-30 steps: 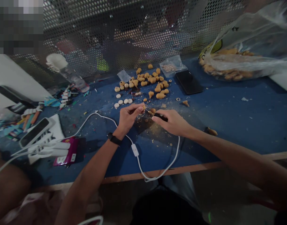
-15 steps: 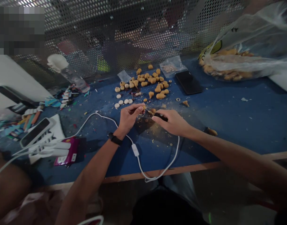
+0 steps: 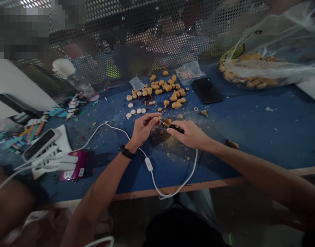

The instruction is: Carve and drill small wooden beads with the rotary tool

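My left hand [image 3: 144, 129], with a black band on its wrist, pinches a small tan knobby piece [image 3: 159, 118] between thumb and fingers. In my right hand [image 3: 187, 133] is a black-handled tool [image 3: 176, 128], its thin metal tip against or very close to that piece. Contact is too small to make out. Another tan piece [image 3: 168, 121] shows just behind the tip. Shavings and crumbs lie on the blue table [image 3: 252, 137] below both hands. A white cable [image 3: 195, 168] with an inline switch [image 3: 148, 164] loops up under my right hand; where it ends is hidden.
Several tan knobby pieces [image 3: 176, 105] and white discs [image 3: 139, 111] lie beyond my hands. A black phone [image 3: 207, 90] is behind right, near a large clear bag [image 3: 255, 73] of tan pieces. A power strip [image 3: 53, 151] and purple box [image 3: 79, 164] sit left, before a perforated metal screen [image 3: 157, 37].
My left hand has shifted very slightly to the right, with the piece still pinched. My right hand and the tool stay almost where they were.
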{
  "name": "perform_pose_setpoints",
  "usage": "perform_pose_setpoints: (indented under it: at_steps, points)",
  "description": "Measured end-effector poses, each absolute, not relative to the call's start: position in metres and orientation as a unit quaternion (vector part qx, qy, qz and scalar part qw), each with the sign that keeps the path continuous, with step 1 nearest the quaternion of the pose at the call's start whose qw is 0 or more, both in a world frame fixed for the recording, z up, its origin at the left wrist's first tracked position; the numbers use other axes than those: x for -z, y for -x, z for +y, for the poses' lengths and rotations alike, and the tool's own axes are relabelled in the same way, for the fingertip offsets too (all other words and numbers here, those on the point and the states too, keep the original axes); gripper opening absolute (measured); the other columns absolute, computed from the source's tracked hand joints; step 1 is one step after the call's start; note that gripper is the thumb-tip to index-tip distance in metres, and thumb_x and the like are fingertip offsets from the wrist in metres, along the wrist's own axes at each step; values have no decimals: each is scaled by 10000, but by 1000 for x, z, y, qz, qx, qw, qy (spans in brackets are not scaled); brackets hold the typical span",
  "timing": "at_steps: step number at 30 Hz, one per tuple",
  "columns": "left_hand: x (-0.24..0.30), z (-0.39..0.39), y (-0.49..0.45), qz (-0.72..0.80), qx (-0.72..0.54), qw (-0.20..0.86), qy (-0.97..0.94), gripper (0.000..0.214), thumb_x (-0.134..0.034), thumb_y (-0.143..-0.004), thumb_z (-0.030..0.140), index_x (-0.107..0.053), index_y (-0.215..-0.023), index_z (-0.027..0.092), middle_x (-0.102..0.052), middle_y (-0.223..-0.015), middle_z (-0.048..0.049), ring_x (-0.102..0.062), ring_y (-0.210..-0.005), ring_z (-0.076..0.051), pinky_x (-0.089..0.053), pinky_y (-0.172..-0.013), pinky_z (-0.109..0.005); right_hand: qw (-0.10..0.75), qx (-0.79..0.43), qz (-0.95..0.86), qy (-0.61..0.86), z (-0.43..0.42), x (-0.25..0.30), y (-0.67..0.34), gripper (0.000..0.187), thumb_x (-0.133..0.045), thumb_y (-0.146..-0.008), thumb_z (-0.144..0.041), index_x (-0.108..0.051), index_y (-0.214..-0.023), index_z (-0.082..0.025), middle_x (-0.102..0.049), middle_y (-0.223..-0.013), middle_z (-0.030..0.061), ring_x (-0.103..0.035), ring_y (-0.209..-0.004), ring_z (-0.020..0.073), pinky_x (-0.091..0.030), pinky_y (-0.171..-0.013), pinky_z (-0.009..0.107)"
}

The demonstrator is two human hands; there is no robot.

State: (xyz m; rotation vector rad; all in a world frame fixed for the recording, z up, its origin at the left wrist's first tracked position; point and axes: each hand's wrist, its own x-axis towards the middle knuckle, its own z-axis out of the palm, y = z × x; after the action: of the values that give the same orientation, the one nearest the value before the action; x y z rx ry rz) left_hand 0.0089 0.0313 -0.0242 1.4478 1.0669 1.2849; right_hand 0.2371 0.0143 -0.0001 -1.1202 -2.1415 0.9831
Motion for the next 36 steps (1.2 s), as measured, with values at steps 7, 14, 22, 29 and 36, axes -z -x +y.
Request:
perform_pose_setpoints:
  at_steps: [7, 14, 22, 29, 36]
  points:
    - [24, 32, -8, 431, -514, 449, -590, 400, -791, -861, 576, -816, -1049, 223, -803, -978, -55, -718, -774, -136, -586, -793, -292, 263, -358, -796, 412, 15, 0, -237, 370, -514, -1031, -502, -560, -806, -212, -536, -628, -27, -490, -571, 139, -291, -593, 308]
    - [26, 33, -8, 418, -521, 443, -598, 368, -782, -876, 561, -816, -1048, 238, -785, -920, -42, -693, -753, -125, -589, -777, -285, 262, -364, -794, 411, 14, 0, -237, 373, -519, -1029, -494, -537, -782, -216, -521, -609, -31, -478, -564, 136, -286, -591, 311]
    - [28, 33, -8, 410, -523, 454, -593, 351, -782, -883, 546, -818, -1039, 233, -792, -958, -55, -705, -770, -137, -602, -780, -302, 264, -374, -789, 410, 14, -2, -237, 361, -523, -1025, -483, -542, -783, -215, -531, -609, -28, -482, -549, 135, -289, -581, 314]
    - [33, 34, -6, 402, -516, 480, -584, 324, -774, -901, 516, -817, -1072, 246, -793, -938, -47, -721, -792, -145, -602, -807, -305, 265, -379, -787, 407, 13, -2, -237, 358, -524, -1028, -482, -558, -798, -211, -538, -615, -29, -490, -555, 133, -300, -588, 315]
    - [27, 31, -9, 409, -534, 448, -590, 287, -804, -878, 486, -835, -1000, 228, -808, -969, -50, -730, -761, -139, -603, -757, -285, 260, -374, -793, 405, 14, -2, -236, 371, -520, -1027, -487, -531, -774, -216, -506, -601, -33, -450, -535, 127, -273, -574, 313]
